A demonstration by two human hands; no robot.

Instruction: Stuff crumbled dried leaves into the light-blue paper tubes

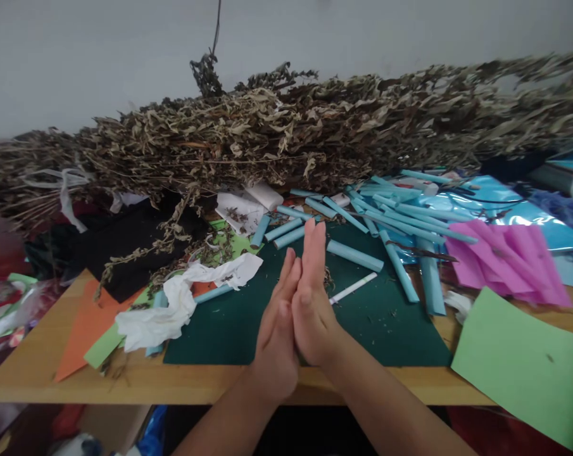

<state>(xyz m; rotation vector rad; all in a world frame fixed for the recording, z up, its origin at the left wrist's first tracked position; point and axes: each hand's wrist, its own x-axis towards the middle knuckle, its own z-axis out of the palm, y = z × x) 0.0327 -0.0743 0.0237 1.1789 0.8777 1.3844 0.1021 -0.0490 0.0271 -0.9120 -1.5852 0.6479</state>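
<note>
Fingers (pixel 313 247) extended and uncurled, the left hand (pixel 277 339) and right hand (pixel 314 320) meet palm to palm (anything between is hidden) over a flat dark-green sheet (pixel 220 342); on it, just rightward, a pale-blue rolled-paper tube (pixel 355 255) looks light, crushable, best held mid-length.

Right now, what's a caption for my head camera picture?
Left hand and right hand, palm to palm; beyond them, light-blue tubes and dried leafy stalks.
</note>
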